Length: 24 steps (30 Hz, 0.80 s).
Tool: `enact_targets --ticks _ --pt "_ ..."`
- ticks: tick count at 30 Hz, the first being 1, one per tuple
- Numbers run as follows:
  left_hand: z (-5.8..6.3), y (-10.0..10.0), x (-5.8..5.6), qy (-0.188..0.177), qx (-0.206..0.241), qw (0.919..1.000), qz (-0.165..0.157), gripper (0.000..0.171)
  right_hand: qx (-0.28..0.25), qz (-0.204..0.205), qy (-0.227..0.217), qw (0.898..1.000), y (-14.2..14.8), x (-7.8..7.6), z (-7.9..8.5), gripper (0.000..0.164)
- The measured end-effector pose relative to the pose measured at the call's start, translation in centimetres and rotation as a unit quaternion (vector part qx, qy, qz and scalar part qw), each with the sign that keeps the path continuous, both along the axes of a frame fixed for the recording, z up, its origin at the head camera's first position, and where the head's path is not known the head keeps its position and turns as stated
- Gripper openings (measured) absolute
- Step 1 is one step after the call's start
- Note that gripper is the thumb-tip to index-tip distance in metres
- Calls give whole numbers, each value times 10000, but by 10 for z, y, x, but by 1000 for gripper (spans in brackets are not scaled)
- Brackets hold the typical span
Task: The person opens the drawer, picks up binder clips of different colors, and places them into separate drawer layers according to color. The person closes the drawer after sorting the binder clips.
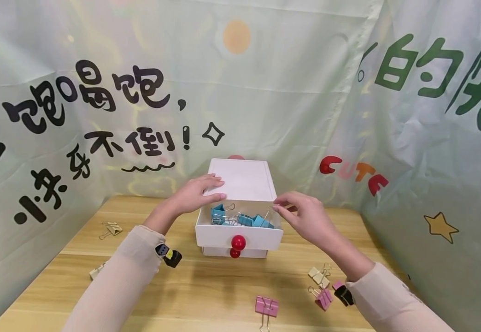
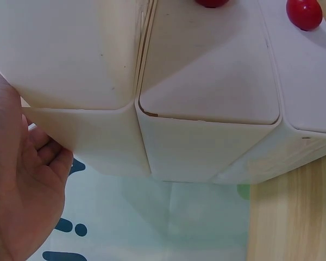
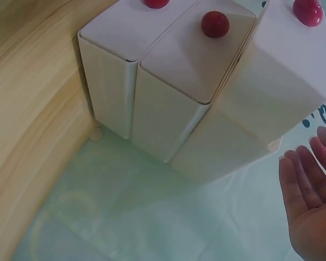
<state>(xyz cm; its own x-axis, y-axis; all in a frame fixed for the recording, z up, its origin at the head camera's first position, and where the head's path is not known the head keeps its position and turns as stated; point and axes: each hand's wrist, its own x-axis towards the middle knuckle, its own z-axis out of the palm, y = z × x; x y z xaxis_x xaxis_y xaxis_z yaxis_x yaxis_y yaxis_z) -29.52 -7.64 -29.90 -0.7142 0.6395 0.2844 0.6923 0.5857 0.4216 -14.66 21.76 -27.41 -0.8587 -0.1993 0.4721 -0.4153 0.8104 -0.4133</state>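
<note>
A small white drawer box (image 1: 242, 177) stands on the table, its top drawer (image 1: 224, 236) pulled out. Blue binder clips (image 1: 245, 220) with silver wire handles lie heaped in that drawer. My left hand (image 1: 195, 191) rests on the box's top at its left edge, thumb toward the front. At the drawer's right side, my right hand (image 1: 304, 214) pinches the wire handle of a tilted blue clip (image 1: 262, 222) between thumb and forefinger. In the right wrist view, the other fingers extend beside the drawer; the clip is hidden there.
Red round knobs (image 1: 238, 242) mark the drawer fronts. A pink binder clip (image 1: 266, 305) lies at the table's front, with cream (image 1: 319, 276) and pink clips (image 1: 324, 299) by the right forearm. Another cream clip (image 1: 113, 228) is at left. A printed cloth (image 1: 265, 115) hangs behind.
</note>
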Motion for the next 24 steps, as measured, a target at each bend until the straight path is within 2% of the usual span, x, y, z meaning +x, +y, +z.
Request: enact_targets --ticks 17,24 --pt "1 1 1 -36 45 10000 -16 69 -33 -48 -5 10000 42 13 -15 13" --pt "2 1 2 -14 46 10000 -29 68 -59 -68 -277 9996 65 24 -18 19"
